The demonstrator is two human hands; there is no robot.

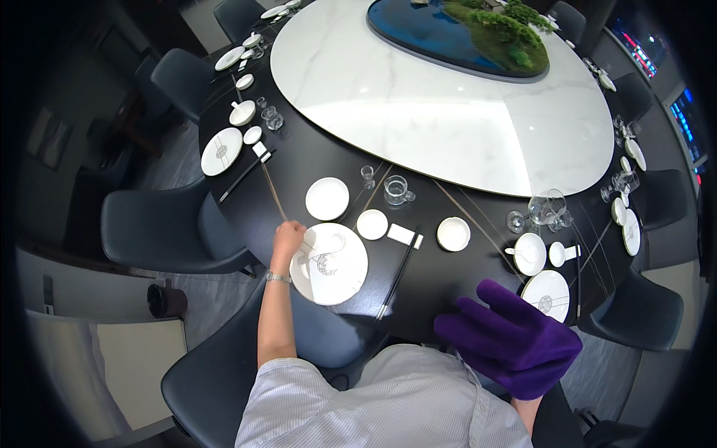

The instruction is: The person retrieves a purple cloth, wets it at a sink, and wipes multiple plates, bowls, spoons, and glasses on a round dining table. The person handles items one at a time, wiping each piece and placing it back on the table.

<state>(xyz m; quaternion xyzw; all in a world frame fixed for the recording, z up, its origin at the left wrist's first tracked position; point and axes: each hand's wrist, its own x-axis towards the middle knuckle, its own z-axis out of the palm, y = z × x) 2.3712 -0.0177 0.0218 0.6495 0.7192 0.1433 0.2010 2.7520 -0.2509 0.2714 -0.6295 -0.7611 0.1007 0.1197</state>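
My left hand (287, 242) is closed at the left rim of a large white dinner plate (341, 280) with a grey printed pattern. It appears to grip the handle of a white spoon (336, 243), whose bowl end shows over the plate; the fingers hide the grip. A purple cloth (512, 341) is spread over my right hand and hides its fingers; only the wrist shows below. The cloth hangs near the table edge at right. Around the plate are a white bowl (327, 199), a small dish (372, 224), a chopstick rest (404, 236) and black chopsticks (399, 274).
A white marble turntable (403, 117) carries a landscape model (476, 39). A glass cup (396, 191), a small stemmed glass (367, 177) and an ashtray (454, 234) stand ahead. Another setting's plate (546, 297) and wine glass (546, 208) lie right. A chair (224, 375) is close at left.
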